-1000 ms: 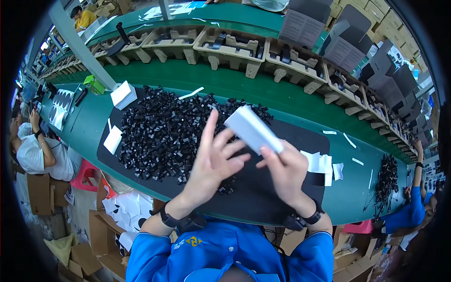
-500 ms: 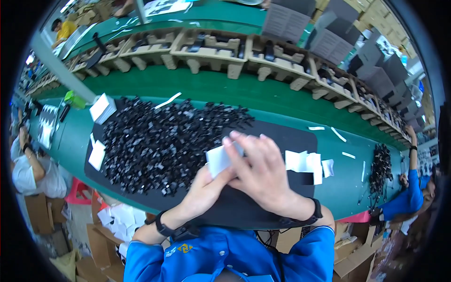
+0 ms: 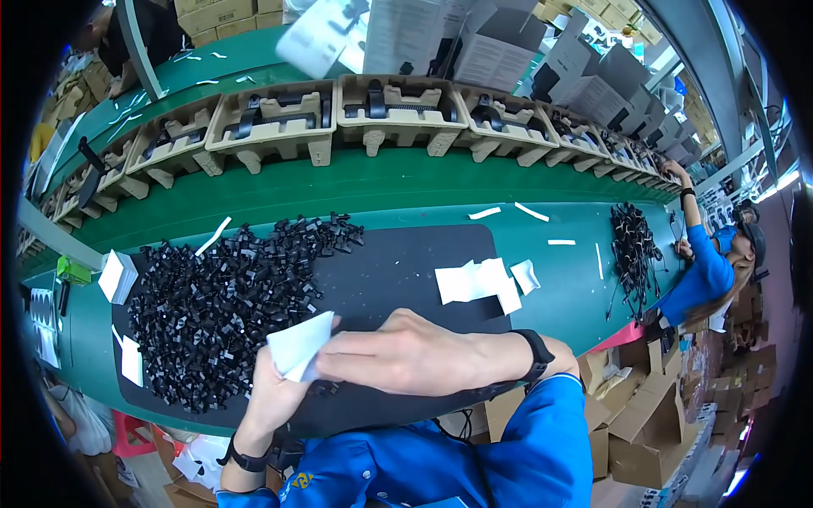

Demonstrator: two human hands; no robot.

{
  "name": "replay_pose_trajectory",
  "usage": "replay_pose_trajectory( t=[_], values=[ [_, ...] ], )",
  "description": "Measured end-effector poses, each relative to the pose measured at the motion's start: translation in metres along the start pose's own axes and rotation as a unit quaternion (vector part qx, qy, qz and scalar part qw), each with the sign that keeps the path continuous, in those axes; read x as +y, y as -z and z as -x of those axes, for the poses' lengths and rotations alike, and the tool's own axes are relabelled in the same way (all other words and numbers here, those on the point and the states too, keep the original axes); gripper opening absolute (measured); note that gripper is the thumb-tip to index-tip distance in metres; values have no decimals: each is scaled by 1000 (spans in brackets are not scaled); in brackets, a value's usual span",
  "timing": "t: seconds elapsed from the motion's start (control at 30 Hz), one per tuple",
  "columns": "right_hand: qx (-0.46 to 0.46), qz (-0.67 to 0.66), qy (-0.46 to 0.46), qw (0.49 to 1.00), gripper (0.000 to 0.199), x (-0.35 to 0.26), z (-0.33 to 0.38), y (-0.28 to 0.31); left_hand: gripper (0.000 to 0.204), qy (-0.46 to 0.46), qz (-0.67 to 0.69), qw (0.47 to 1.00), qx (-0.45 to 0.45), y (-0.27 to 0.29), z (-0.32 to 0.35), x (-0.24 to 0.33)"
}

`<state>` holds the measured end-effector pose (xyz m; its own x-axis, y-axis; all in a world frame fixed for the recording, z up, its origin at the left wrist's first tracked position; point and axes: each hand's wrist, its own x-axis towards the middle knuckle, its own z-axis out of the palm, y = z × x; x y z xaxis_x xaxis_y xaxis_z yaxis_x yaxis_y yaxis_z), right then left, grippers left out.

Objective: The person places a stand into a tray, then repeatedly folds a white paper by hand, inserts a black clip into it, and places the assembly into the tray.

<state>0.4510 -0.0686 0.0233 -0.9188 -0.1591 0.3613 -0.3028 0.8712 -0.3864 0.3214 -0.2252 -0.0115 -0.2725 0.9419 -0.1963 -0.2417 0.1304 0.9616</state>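
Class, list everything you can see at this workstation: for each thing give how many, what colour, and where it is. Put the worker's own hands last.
black plastic parts: a large heap, black, left part of the mat
mat: one, black, on the green table
table: one, green, runs across the picture
paper slips: several, white, right end of the mat
paper stack: one, white, left of the heap
pulp trays: a row, beige, on the belt behind
cables: a pile, black, far right
co-worker: one, blue shirt, right edge
left hand: holds a white bag
right hand: also grips the bag
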Motion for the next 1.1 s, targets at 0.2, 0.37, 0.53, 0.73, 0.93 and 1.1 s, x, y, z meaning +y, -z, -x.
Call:
replay_pose_trajectory(
  t=[0.2, 0.37, 0.53, 0.73, 0.93, 1.1],
  values=[
    [-143, -247, -81, 955, 15, -12, -6, 0, 50, 38, -122, 991, -32, 5, 5, 1],
    [-372, -281, -89, 880, 19, -14, -2, 0, 56, 141, -89, 982, -91, -3, 22, -10],
    [105, -527, -200, 819, 19, 22, 67, 43, 54, 63, -154, 985, 39, 22, 33, -6],
    [158, -3, -732, 662, 41, 119, 258, 61, 58, 27, -38, 988, 144, 40, 40, 9],
    [68, 49, -694, 715, 48, 119, 249, 38, 57, -16, -113, 988, 106, 23, 13, 8],
    [56, -3, -699, 713, 52, 115, 247, 35, 57, 42, -81, 987, 130, 8, -7, 14]
  ],
)
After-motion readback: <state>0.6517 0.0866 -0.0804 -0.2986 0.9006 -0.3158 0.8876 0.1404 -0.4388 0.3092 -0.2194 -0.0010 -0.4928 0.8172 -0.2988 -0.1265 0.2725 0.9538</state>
